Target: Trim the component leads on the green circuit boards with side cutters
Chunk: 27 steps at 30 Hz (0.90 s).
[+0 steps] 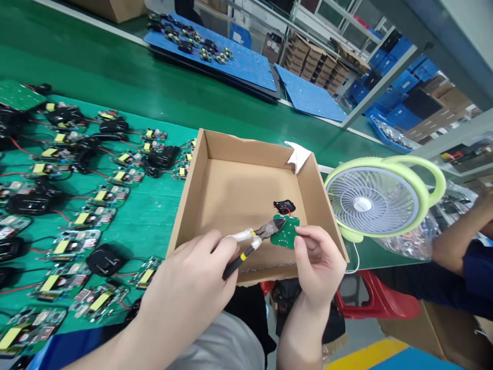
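My left hand (200, 272) is closed round the handles of a pair of side cutters (265, 228). One handle shows white wrapping, the other is black with yellow bands. The cutters' jaws lie over a green circuit board (283, 237), whose underside with small solder points faces up. Between thumb and fingertips, my right hand (319, 257) pinches the board's right edge. Red wires join the board to a black plastic plug housing (285, 206) just beyond it. All this is over an open cardboard box (246, 180); whether the jaws touch the board I cannot tell.
Many wired circuit boards (77, 241) with black housings cover the green mat at left. A green fan (365, 200) stands right of the box. Blue boards (239, 56) hold more assemblies at the back. Another person's arm (462, 236) is at far right, near a red stool (373, 298).
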### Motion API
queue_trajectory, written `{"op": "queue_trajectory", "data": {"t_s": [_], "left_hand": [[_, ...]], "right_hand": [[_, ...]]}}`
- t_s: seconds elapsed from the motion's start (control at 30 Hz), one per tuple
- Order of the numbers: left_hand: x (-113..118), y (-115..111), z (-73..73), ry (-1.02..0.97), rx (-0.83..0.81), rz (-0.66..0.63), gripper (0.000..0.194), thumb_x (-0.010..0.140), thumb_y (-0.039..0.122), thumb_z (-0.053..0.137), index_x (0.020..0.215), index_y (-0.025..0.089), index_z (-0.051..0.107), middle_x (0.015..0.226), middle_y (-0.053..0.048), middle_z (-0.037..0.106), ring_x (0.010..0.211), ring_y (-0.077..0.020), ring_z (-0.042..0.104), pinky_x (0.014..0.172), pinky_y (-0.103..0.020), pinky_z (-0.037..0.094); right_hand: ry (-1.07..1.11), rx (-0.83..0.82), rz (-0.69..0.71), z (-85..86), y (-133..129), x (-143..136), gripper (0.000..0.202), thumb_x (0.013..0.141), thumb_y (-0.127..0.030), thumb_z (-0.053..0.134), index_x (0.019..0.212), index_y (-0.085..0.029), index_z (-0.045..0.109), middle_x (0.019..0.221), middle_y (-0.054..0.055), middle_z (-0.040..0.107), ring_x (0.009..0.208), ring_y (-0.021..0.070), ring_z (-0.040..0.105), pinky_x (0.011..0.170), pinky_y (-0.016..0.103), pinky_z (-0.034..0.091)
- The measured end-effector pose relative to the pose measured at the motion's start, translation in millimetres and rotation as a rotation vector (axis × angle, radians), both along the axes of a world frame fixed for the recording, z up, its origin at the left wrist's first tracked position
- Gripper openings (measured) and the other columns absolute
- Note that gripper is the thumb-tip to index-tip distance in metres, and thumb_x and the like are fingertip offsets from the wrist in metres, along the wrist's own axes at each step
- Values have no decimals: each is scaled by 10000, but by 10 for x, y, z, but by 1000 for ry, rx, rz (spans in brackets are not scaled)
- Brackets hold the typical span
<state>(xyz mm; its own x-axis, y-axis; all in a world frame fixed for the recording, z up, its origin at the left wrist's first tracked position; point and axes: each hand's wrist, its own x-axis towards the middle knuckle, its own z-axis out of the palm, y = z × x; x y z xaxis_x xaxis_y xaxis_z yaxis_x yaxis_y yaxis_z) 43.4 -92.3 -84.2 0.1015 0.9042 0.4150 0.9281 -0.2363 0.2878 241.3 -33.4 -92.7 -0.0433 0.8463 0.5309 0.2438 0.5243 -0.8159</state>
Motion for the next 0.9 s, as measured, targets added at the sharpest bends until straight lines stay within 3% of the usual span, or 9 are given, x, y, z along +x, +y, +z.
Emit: {"op": "queue_trajectory", "data": {"t_s": [0.23,0.4,0.53,0.73,0.9], "left_hand": [[-8,38,17,-51,-10,19,135,907,144,438,812,204,514,778,-38,571,694,-237,604,642,-371,479],[-6,44,3,-35,0,1,132,901,124,444,810,215,475,789,-33,545,716,-229,565,664,-373,468],[-7,31,-5,-31,-13,-4,121,907,112,456,836,208,480,818,-45,547,747,-237,560,689,-384,470],[-11,30,13,17,-2,-47,113,907,87,465,878,188,506,861,-78,569,775,-261,549,688,-403,460],[-10,19,16,31,-20,-67,102,904,90,469,893,181,515,905,-92,591,809,-275,563,708,-421,462]], "right_hand": [[159,-186,-122,52,20,19,52,898,-225,717,924,-213,761,670,-16,687,517,134,670,470,208,584],[256,-266,-99,48,53,58,89,895,-290,727,903,-204,749,698,-8,698,526,135,676,465,214,600],[268,-264,-76,39,49,63,57,890,-259,733,902,-206,753,725,-7,701,552,126,685,504,207,618],[129,-163,-56,99,29,14,44,874,-185,708,889,-211,741,608,-32,646,474,106,608,476,187,576],[60,-115,29,103,15,14,116,883,-125,669,918,-215,733,806,14,720,634,131,700,562,193,611]]}}
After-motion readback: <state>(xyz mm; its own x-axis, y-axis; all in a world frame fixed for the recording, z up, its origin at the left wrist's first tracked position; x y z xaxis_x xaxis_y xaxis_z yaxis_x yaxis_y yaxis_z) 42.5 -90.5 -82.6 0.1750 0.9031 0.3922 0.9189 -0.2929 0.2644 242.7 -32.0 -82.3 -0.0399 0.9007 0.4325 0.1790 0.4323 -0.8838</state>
